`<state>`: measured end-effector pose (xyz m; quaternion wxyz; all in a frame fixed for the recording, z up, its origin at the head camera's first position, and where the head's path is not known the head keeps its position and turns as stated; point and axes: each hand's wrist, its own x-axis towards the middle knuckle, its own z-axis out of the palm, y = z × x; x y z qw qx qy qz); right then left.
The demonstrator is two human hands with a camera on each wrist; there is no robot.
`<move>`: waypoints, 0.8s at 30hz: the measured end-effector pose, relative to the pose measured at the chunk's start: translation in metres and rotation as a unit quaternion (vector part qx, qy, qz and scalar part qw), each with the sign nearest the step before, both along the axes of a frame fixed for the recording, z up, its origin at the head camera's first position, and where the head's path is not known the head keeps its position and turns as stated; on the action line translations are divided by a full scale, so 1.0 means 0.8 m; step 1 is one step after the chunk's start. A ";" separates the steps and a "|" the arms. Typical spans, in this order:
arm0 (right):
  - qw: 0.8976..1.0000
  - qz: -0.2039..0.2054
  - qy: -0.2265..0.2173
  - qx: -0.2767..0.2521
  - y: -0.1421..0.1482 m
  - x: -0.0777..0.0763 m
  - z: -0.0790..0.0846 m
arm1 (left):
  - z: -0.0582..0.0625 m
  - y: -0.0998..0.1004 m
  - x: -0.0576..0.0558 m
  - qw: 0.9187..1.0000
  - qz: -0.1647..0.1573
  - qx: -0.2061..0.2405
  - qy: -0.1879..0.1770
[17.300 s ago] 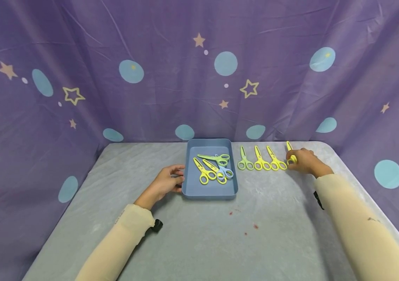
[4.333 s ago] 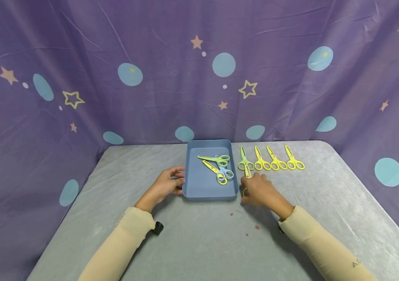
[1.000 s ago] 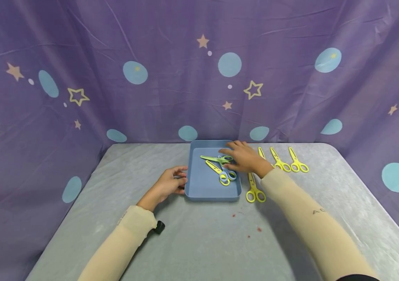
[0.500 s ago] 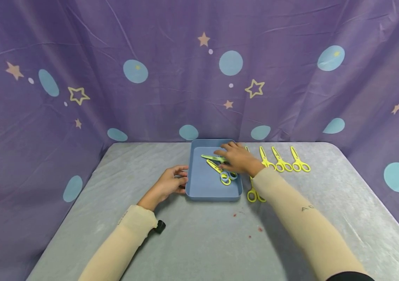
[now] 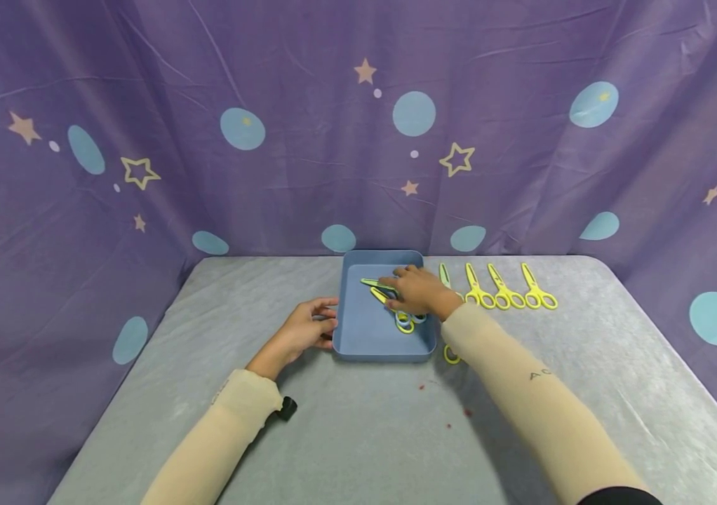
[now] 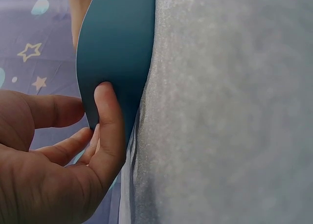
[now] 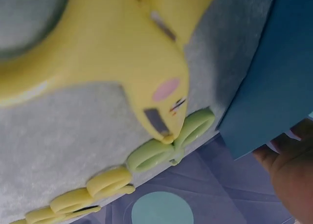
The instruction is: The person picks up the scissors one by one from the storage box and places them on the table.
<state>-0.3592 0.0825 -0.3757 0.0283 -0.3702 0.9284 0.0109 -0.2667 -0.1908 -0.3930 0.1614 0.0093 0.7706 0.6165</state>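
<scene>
A blue tray (image 5: 367, 337) holds green scissors (image 5: 369, 282), yellow scissors (image 5: 378, 294) and pale blue scissors (image 5: 419, 318), overlapping one another. My right hand (image 5: 418, 289) reaches in over its right wall, fingers and thumb apart over the scissors, hiding much of their handles. In the right wrist view the hand (image 7: 296, 172) is partly hidden behind the tray wall (image 7: 274, 87). At the tray's left side my left hand (image 5: 304, 326) rests its fingers against the wall. The left wrist view shows a fingertip (image 6: 103, 89) on the wall's outer face.
Right of the tray, green scissors (image 5: 444, 273) and yellow scissors (image 5: 472, 280), (image 5: 501, 284), (image 5: 534, 284) lie in a row, blades toward the curtain (image 5: 295, 182). Nearer, other yellow scissors (image 5: 451, 356) are mostly under my right sleeve (image 5: 523, 379).
Earlier, yellow scissors left the tray in the right hand and now lie in front of the row. Since then that hand has moved back over the tray, lately shifting left and nearer. Left hand stays.
</scene>
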 end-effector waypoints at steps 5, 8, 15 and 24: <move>1.000 -0.007 -0.020 0.005 -0.005 0.003 -0.002 | 0.001 0.001 0.000 1.000 0.005 0.001 -0.003; 1.000 -0.009 -0.029 -0.005 -0.008 0.006 0.000 | 0.001 0.002 -0.001 1.000 0.008 0.000 -0.003; 0.999 -0.012 -0.034 -0.008 -0.022 0.017 0.001 | -0.001 0.001 -0.002 1.000 0.008 0.001 -0.002; 0.998 -0.015 -0.054 0.016 -0.044 0.033 0.000 | -0.003 0.000 -0.003 1.000 0.006 -0.001 0.002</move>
